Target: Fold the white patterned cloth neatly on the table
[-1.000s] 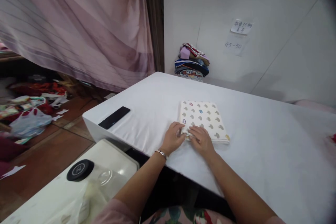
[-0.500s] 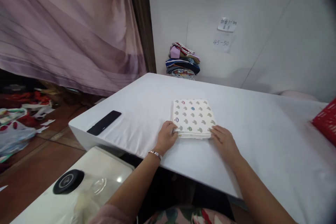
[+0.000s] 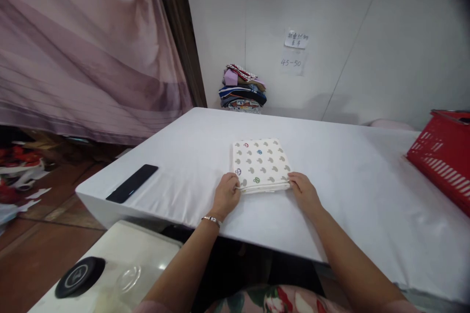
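Note:
A folded white cloth (image 3: 260, 161) printed with small grey and coloured mushroom shapes lies on the white table (image 3: 345, 176). My left hand (image 3: 226, 194), with a bracelet at the wrist, curls its fingers round the cloth's near left corner. My right hand (image 3: 304, 192) grips the near right corner, fingers bent against the folded edge. Both hands sit at the cloth's near edge, one on each side.
A black phone (image 3: 132, 183) lies near the table's left edge. A red plastic basket (image 3: 446, 151) stands at the right. A stack of folded fabrics (image 3: 242, 89) sits at the far corner by the wall. A white machine top (image 3: 110, 274) is below left; a pink curtain hangs left.
My right hand slid from the middle of the cloth's near edge to its right corner. The cloth now sits squarer to me. The view turned right, bringing the red basket in.

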`<state>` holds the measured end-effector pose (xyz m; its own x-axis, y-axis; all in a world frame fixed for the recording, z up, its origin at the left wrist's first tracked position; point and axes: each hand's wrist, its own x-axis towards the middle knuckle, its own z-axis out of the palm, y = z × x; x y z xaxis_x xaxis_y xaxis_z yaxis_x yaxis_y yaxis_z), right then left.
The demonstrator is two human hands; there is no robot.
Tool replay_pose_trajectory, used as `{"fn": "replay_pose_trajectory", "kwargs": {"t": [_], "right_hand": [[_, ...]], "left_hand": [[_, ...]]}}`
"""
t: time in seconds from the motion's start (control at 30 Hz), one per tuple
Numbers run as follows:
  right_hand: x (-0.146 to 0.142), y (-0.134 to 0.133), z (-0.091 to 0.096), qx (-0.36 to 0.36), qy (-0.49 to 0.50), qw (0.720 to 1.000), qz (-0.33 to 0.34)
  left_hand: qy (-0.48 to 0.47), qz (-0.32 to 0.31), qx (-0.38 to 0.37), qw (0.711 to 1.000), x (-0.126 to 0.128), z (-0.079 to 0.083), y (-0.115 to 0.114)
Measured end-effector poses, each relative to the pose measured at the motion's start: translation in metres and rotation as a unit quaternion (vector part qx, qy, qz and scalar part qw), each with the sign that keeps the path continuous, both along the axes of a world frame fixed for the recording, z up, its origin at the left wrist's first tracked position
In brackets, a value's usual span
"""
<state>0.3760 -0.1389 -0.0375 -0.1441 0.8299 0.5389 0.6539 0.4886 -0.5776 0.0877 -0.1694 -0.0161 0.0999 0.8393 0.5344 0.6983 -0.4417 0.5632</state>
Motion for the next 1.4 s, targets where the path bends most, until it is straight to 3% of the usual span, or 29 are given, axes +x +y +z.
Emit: {"fn": "replay_pose_trajectory", "kwargs": {"t": [0.17,0.3,0.67,0.87,1.1,1.3,1.4], "right_hand": [[-0.001,-0.004,0.001,-0.022,0.009,1.0,-0.002],[-0.004,-0.009,0.005,-0.084,0.043,0.995,-0.04],[-0.012,0.0,-0.004,-0.147,0.069,0.981,-0.111],[-0.012,0.003,-0.007,-0.138,0.114,0.976,-0.123],[-0.009,0.016,-0.015,-0.119,0.104,0.979,-0.131],[-0.01,0.013,-0.012,-0.145,0.146,0.972,-0.114],[-0.013,0.009,-0.01,-0.131,0.124,0.98,-0.089]], "left_hand": [[-0.012,0.004,-0.02,1.0,0.0,0.002,-0.002],[-0.023,0.0,-0.035,0.999,0.0,0.005,-0.004],[-0.072,0.124,-0.11,0.984,-0.001,-0.008,0.004],[-0.144,0.149,-0.175,0.962,-0.004,-0.007,0.009],[-0.152,0.168,-0.273,0.935,0.007,0.006,0.032],[-0.165,0.152,-0.199,0.954,0.011,0.019,0.062],[-0.157,0.184,-0.239,0.94,0.002,0.015,0.069]]}}
